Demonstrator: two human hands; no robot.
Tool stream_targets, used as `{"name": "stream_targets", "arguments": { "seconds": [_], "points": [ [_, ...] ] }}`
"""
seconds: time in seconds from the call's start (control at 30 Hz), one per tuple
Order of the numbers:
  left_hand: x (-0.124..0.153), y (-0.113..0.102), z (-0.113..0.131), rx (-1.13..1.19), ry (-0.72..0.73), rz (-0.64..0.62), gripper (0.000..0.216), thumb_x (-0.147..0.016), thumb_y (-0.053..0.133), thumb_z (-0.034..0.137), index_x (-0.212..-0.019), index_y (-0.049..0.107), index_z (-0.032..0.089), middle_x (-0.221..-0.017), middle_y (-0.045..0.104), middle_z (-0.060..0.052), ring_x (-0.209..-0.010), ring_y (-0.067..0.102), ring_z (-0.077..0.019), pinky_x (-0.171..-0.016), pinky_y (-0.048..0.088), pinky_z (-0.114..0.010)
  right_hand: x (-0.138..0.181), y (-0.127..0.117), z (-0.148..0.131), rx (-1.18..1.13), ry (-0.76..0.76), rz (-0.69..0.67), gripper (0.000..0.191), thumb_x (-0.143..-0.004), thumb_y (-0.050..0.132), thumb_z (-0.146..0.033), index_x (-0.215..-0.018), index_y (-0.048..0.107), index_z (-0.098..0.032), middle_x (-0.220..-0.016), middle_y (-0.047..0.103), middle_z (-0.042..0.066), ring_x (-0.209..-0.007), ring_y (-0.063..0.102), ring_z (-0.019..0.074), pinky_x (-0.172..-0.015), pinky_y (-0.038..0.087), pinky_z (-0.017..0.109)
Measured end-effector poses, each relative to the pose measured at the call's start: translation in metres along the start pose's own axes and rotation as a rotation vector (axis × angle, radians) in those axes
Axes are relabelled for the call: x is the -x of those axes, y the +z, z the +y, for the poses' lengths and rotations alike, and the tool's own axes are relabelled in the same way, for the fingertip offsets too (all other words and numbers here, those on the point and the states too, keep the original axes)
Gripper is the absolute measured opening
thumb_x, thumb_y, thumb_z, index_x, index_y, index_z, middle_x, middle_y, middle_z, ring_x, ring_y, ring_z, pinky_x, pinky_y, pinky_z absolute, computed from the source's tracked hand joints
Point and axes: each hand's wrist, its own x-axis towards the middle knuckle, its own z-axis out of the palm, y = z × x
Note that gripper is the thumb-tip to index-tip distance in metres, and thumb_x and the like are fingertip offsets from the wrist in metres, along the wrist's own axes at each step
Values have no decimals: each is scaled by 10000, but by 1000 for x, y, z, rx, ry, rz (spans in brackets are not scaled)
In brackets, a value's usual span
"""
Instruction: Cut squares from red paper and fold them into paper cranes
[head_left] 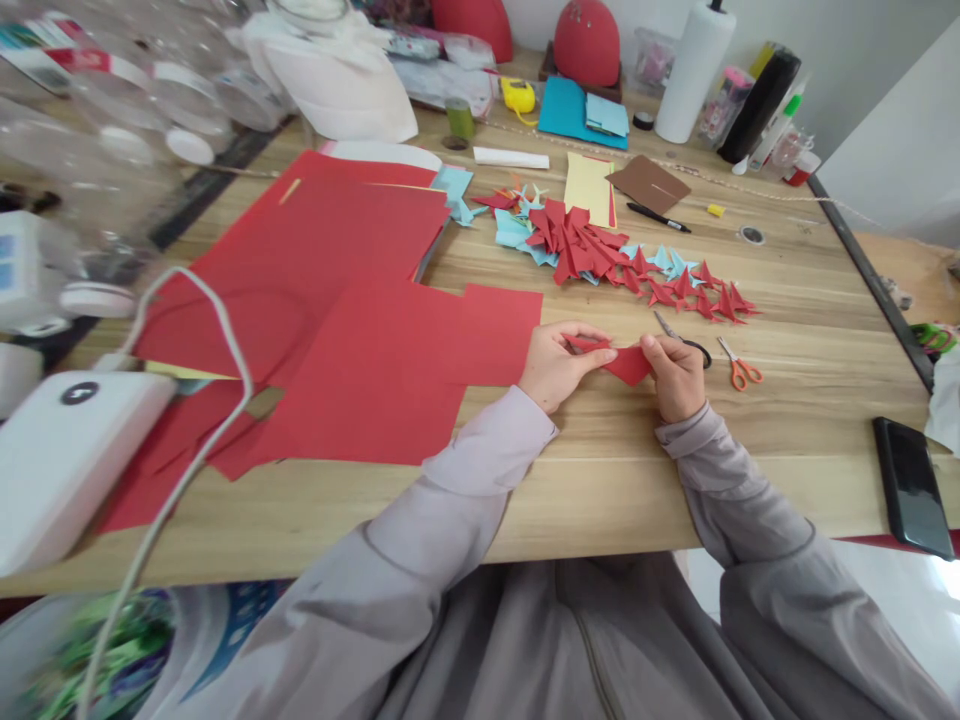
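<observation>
A person in grey sleeves works at a wooden table [810, 440], and I see both hands near its middle. The left hand [564, 362] holds a small red paper [628, 366] at its left part, with the thumb on top. The right hand [675, 375] pinches the right end of this same paper, thumb and fingers narrow together. The paper is between the two hands; whether it touches the table, I cannot tell.

Just beyond the right hand are dark scissors [665, 324], partly hidden by it, and to the right lie orange scissors [739, 372]. On the left, large red sheets [390, 390] overlap each other, and one edge reaches the left hand. On the far side of the hands there is a row of folded red papers [570, 240], with some light blue ones [514, 232] among them. Farther away, a black pen [658, 217] lies beside a brown paper [649, 185]. At the right edge rests a phone [911, 485].
</observation>
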Motion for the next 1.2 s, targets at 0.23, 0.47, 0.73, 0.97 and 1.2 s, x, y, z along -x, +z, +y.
{"name": "stream_targets", "arguments": {
  "seconds": [0.23,0.47,0.73,0.97,1.2],
  "points": [
    [-1,2,-1,14,4,60,268,-503,832,270,-709,711,150,-665,695,-33,-607,639,-152,-620,522,-290,2,5,-7,59,47,-137,352,-543,829,-471,-659,695,-167,-607,690,16,-555,593,139,-553,501,264],
    [-2,3,-4,29,-6,44,267,-497,839,271,-706,723,154,-683,703,-33,-639,645,-153,-646,520,-286,2,4,-4,58,25,-139,316,-612,793,-467,-569,695,-170,-582,702,33,-561,624,159,-593,529,294],
    [-1,3,-3,44,-36,38,298,-482,850,280,-718,723,149,-697,705,-37,-653,646,-160,-660,519,-295,3,4,-5,-31,75,-170,297,-601,806,-443,-627,710,-163,-547,684,17,-473,602,137,-509,523,271],
    [-1,4,-2,50,-19,42,301,-462,861,266,-703,725,147,-670,702,-31,-626,632,-140,-632,505,-266,2,3,-7,-27,138,-174,346,-584,804,-464,-651,706,-139,-511,659,20,-423,579,127,-436,491,247],
    [-2,4,-3,62,-27,79,301,-464,855,266,-702,721,141,-647,691,-29,-587,616,-128,-591,491,-253,4,6,-12,-5,224,-157,388,-568,803,-485,-641,682,-124,-441,604,2,-303,452,83,-300,367,213]
  ]
}}
